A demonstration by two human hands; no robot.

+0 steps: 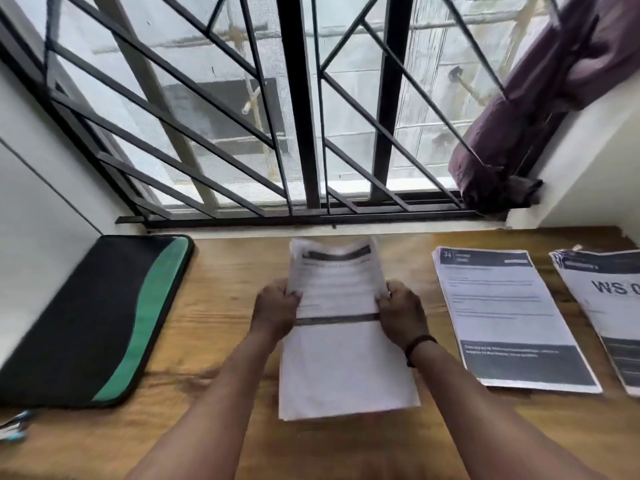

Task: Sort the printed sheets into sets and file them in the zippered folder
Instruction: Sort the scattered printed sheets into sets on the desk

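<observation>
A stack of printed sheets (341,358) stands tilted over the middle of the wooden desk (214,306), blurred. My left hand (275,311) grips its left edge and my right hand (401,315) grips its right edge, both about a third of the way down. The zippered folder (86,323), black with a green stripe, lies flat and closed at the desk's left. Two more sets of sheets lie flat to the right: one with a dark header and footer (509,317), and one printed "WS" (609,306) cut off by the frame edge.
A barred window (304,109) runs along the back of the desk, with a bundled purple curtain (519,109) at its right. White walls close in both sides. Some small blue-and-white items (15,426) sit at the desk's front left corner.
</observation>
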